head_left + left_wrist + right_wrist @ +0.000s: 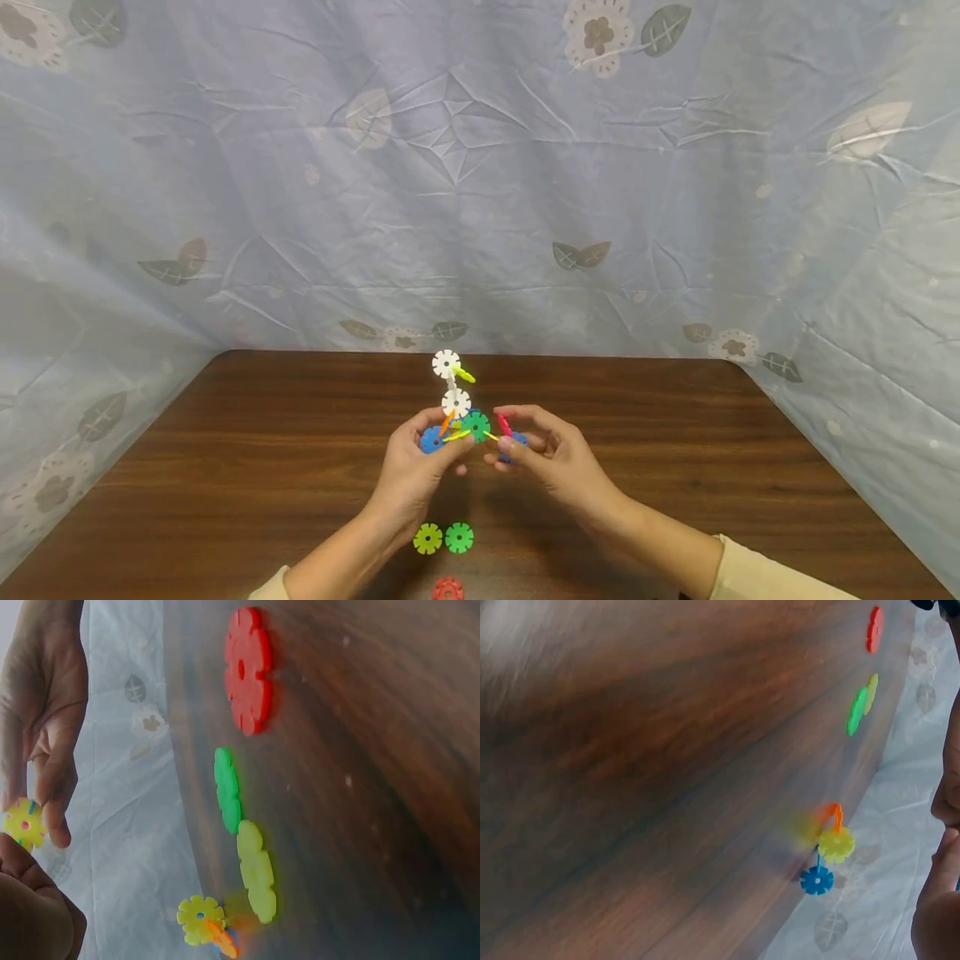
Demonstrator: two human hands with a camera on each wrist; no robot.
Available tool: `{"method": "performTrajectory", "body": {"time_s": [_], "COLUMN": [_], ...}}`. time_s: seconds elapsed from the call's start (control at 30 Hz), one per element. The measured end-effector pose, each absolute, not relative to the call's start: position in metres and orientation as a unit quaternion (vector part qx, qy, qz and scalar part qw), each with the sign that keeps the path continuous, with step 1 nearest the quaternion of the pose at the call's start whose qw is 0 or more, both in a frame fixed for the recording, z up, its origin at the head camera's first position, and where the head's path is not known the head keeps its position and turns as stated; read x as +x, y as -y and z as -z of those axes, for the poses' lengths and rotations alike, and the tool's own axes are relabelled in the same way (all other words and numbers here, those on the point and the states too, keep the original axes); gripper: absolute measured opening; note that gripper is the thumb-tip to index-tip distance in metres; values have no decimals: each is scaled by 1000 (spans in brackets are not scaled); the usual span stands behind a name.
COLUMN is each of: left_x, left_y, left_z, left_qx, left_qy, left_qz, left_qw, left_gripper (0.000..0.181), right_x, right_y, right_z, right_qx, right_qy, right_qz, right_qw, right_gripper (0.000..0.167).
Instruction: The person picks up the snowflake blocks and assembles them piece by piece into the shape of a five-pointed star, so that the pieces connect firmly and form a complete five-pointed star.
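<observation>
Two hands held a joined cluster of notched, flower-shaped discs above the dark wooden table (247, 467), with the dark green disc (476, 427) near its middle. The left hand (416, 457) was left of that green disc, its thumb and fingers pinching the cluster, the thumb tip at the green disc's lower edge. A blue disc (432, 440) showed at this hand, left of the green one, with an orange disc (447, 422) tilted between the two. The right hand (568, 454) was right of the green disc, thumb and fingers curled in a pinch on the cluster's other side (exactly which disc they gripped, I could not tell). By those fingers were a second blue disc (515, 447), partly covered by the thumb, and a pink disc (505, 424); a thin yellow disc (491, 436), seen edge-on, bridged towards the green one.

Above and left of the green disc rose a lower white disc (456, 403) and an upper white disc (446, 363), the latter bearing a tilted lime disc (464, 374).

Nearer the person than the green disc, a yellow-green disc (428, 538) and a bright green disc (460, 537) lay side by side on the table, with a red disc (448, 588) nearer still. Beyond the green disc and the table hung a floral curtain (300, 167).
</observation>
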State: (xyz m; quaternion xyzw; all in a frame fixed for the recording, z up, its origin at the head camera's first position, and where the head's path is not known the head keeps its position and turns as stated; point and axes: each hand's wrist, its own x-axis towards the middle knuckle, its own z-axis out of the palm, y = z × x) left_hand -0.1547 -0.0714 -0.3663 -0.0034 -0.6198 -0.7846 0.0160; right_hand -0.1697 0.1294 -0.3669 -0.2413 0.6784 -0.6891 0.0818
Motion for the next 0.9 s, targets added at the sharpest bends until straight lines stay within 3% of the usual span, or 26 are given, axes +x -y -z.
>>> {"method": "performTrajectory", "body": {"time_s": [0.43, 0.7, 0.9], "left_x": [-156, -159, -159], "left_y": [75, 82, 85], "left_z": [366, 363, 363], "left_qx": [5, 13, 11], "left_qy": [600, 590, 586], "left_qz": [800, 807, 810], "left_qw": [5, -8, -18], "left_gripper": [49, 53, 54], "right_x": [-170, -176, -182], "right_y": [-123, -130, -137], "right_z": [365, 361, 361], "right_qx": [-251, -333, -392], "right_qy": [-690, -712, -742], "right_qz": [676, 611, 540], "right_qw": [68, 98, 63], "right_gripper": [45, 60, 60]}}
